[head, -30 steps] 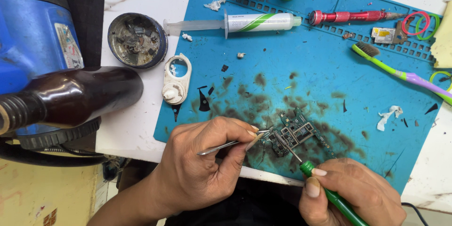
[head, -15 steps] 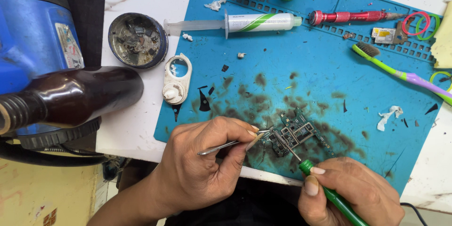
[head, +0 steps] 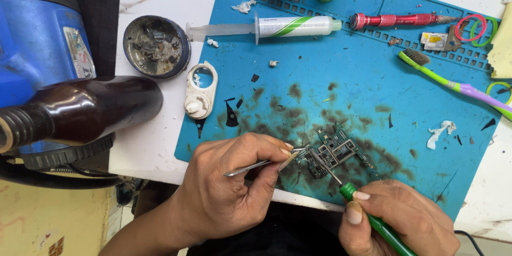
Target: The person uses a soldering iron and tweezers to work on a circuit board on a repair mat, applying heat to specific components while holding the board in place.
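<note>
At six o'clock on the blue mat (head: 373, 90), two hands work a circuit board (head: 335, 152).

The left hand (head: 234, 186) is closed on tweezers (head: 261, 164), tips touching the board's nine o'clock edge; the right hand (head: 397, 218) is closed on a green screwdriver (head: 373, 221), its tip on the board; a syringe (head: 277, 26) lies at twelve o'clock, well apart; a toothbrush (head: 453, 85) lies at two o'clock.

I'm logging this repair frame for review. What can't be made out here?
All head view:
- Tweezers: tips hidden by the left hand fingers.
- Green-handled tool: handle end cut off by bottom edge, inside the right hand.
- Circuit board: components too small; tool contact point unclear.
- Brown bottle: neck cut off by left edge.
</note>
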